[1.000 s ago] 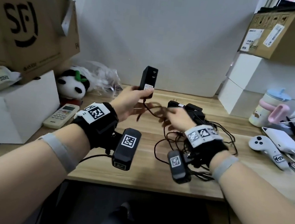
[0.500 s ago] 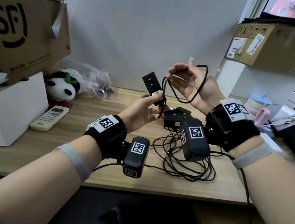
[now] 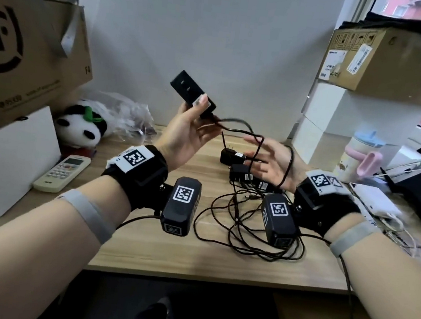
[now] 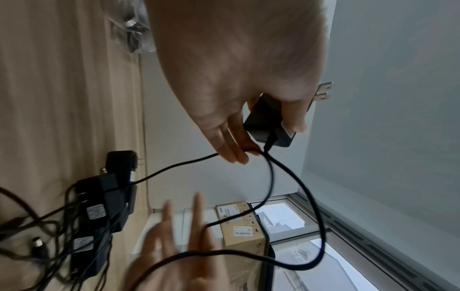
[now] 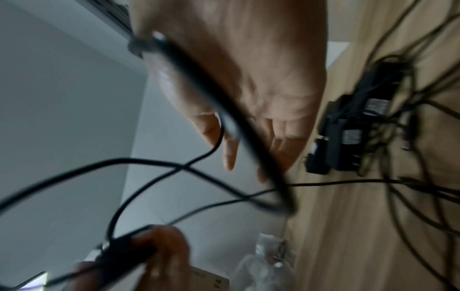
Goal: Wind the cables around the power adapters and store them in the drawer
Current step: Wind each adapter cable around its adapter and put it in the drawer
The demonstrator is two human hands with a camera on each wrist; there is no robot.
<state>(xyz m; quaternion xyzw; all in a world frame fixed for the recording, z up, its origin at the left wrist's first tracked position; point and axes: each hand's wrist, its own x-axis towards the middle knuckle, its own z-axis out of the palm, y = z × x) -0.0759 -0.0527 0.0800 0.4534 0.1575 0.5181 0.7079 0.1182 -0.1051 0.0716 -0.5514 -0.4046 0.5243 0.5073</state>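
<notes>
On the left of the counter [image 3: 167, 254] a white box [image 3: 7, 162] with a cardboard box [image 3: 33, 47] on it, a panda toy [image 3: 81, 129] and a remote control [image 3: 62, 172] line the edge, so there is little free room on that side. The left hand [image 3: 186, 135] holds one power adapter [image 3: 192, 93] up off the counter, thumb on its label and fingers curled behind, a grip clamped on the body near the cable end; the left wrist view shows its plug prongs pointing away from the palm. Held high like this, the adapter probably serves as a fixed core with clear air all round it for a wrap. Its cable [image 3: 244, 130] runs from the adapter's lower end rightward and loops over the right hand [image 3: 272, 163], whose fingers are spread and nearly straight, the grip apart, with the cord draped across the palm rather than pinched; that looks like a hand carrying a loop round, though blur in the right wrist view leaves the exact contact unclear. Below the right hand, the other adapters [image 3: 240, 166] lie together on the counter with their tangled cables [image 3: 243, 228] spreading toward the near edge, not yet wound. Further right a cup [image 3: 359, 155] and assorted devices crowd the counter, so the open room is the middle and above it. No drawer is in view.
</notes>
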